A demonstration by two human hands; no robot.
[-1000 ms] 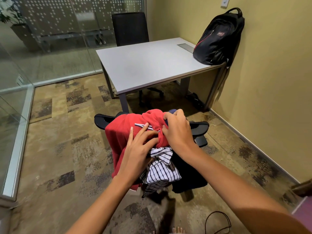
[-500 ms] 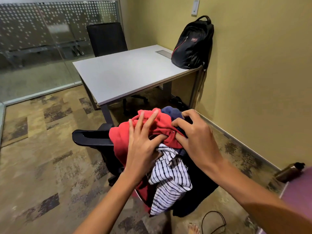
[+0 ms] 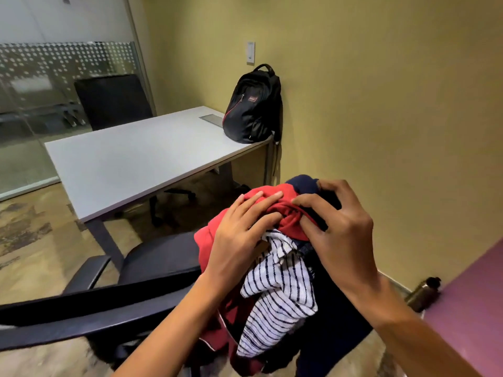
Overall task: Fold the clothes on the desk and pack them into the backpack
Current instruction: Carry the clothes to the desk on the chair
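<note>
A bundle of clothes hangs in front of me: a red garment (image 3: pixel 285 224), a white shirt with dark stripes (image 3: pixel 280 295) and a dark navy piece (image 3: pixel 302 183). My left hand (image 3: pixel 239 240) presses on the red garment with its fingers spread over the cloth. My right hand (image 3: pixel 337 227) pinches the red and navy cloth at the top of the bundle. A black backpack (image 3: pixel 253 104) with a red zip line stands upright at the far right corner of the grey desk (image 3: pixel 130 159), leaning on the yellow wall.
A black office chair (image 3: pixel 152 259) with armrests stands between me and the desk. A second black chair (image 3: pixel 111 102) sits behind the desk by a glass partition. A dark bottle (image 3: pixel 422 293) lies on the floor beside a purple surface (image 3: pixel 468 308) at the right.
The bundle has risen off the near chair, held in both hands. My view has swung up and right, so the desk and backpack appear further left and closer.
</note>
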